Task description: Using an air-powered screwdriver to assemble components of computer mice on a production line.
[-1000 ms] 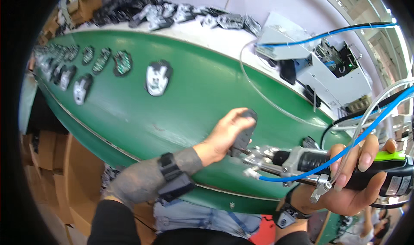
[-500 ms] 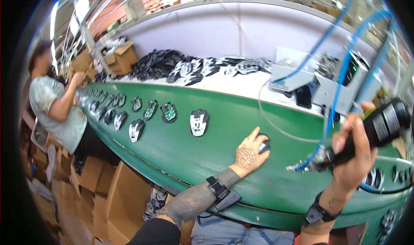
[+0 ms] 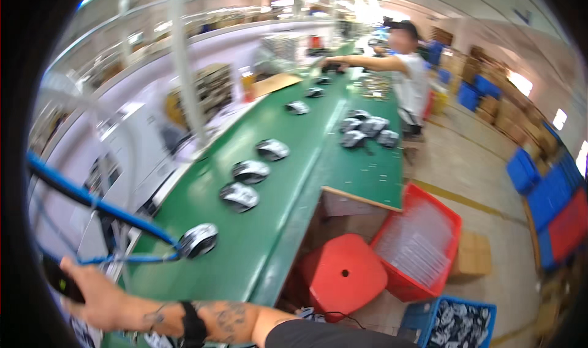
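My right arm (image 3: pixel 226 320) stretches lower left, right hand (image 3: pixel 98 300) curled round a black tool (image 3: pixel 65 283). My left hand, I can't tell

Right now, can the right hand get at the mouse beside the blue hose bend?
Probably not cleanly: the right hand looks occupied by a black tool, and the blue hose overlaps that mouse's near edge in view.

The head-worn fisheye looks down along the green belt (image 3: pixel 282 195)
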`<control>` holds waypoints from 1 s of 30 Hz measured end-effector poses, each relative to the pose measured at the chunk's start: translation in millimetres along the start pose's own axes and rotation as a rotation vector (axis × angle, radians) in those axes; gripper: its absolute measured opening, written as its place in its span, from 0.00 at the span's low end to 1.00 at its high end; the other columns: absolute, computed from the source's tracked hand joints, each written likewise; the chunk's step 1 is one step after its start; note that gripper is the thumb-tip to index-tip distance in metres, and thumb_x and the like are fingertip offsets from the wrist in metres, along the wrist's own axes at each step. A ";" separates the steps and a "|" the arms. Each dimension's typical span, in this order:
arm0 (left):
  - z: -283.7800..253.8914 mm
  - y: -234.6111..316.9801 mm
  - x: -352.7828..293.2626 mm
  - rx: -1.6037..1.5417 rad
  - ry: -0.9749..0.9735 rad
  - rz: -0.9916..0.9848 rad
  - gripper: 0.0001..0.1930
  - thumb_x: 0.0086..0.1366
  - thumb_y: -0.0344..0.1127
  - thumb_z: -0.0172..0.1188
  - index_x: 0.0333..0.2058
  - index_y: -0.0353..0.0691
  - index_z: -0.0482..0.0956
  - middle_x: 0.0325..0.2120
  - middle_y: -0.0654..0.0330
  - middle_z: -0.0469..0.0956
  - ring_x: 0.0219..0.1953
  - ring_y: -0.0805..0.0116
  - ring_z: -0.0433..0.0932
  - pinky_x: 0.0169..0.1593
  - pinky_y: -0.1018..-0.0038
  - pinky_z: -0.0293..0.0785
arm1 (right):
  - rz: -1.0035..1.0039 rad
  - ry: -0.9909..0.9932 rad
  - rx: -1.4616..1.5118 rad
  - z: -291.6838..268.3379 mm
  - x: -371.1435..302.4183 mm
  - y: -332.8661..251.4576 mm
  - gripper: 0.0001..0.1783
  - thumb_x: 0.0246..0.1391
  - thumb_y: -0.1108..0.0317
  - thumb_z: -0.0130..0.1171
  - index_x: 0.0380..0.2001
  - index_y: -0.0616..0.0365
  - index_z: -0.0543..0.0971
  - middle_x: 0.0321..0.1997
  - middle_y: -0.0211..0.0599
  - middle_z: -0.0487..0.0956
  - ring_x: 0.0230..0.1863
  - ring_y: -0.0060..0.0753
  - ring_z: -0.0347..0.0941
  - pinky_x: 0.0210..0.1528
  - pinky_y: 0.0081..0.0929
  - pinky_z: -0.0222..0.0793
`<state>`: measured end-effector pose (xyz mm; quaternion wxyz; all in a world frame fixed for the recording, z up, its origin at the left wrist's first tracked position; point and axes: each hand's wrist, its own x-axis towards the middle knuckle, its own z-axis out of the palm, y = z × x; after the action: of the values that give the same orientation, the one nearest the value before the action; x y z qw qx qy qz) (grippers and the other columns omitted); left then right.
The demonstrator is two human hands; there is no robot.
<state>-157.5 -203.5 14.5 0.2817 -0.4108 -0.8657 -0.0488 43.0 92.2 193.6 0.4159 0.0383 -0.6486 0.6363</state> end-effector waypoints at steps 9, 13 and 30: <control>-81.2 174.6 38.6 -0.421 -0.139 0.094 0.26 0.52 0.46 0.62 0.44 0.32 0.71 0.36 0.41 0.73 0.39 0.45 0.73 0.47 0.61 0.68 | -0.162 0.018 0.093 25.2 1.1 -26.4 0.18 0.43 0.74 0.56 0.38 0.65 0.62 0.26 0.53 0.73 0.29 0.57 0.68 0.32 0.34 0.64; -49.3 153.9 43.2 -0.238 -0.059 0.216 0.28 0.53 0.51 0.61 0.46 0.34 0.71 0.34 0.40 0.73 0.40 0.43 0.72 0.47 0.59 0.68 | -0.128 0.028 0.055 34.9 3.0 -22.8 0.18 0.45 0.73 0.56 0.36 0.63 0.60 0.20 0.46 0.69 0.21 0.44 0.63 0.27 0.32 0.59; -54.3 132.6 49.2 -2.193 0.079 -1.032 0.23 0.64 0.50 0.48 0.56 0.56 0.64 0.39 0.71 0.70 0.31 0.82 0.69 0.32 0.82 0.70 | 0.014 0.036 0.211 62.0 4.9 2.3 0.27 0.50 0.76 0.56 0.52 0.57 0.59 0.26 0.21 0.67 0.25 0.08 0.61 0.24 0.12 0.57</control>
<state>-60.0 -99.8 66.4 -0.2422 -0.0360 -0.4172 -0.8752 8.1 41.8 204.4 0.4166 0.0660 -0.5708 0.7045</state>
